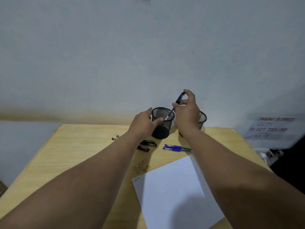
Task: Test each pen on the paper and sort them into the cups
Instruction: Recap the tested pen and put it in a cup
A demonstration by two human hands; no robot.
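Observation:
Two black mesh cups stand at the far side of the wooden table. My left hand (145, 122) grips the left cup (160, 128) by its side, thumb across the front. My right hand (187, 111) pinches a black pen (178, 100), held slanted with its tip over the left cup's rim. The right cup (202, 119) is mostly hidden behind my right hand. White paper (173, 190) lies near the front right, with a small scribble at its left corner. Blue pens (176, 148) lie between the cups and the paper. Black pens (147, 144) lie left of them.
Small dark bits (115, 138) lie on the table (66, 154) left of the cups. Pen scribbles (141, 167) mark the wood by the paper. A wall rises right behind the cups. A printed notice (272, 128) hangs at the right above cables.

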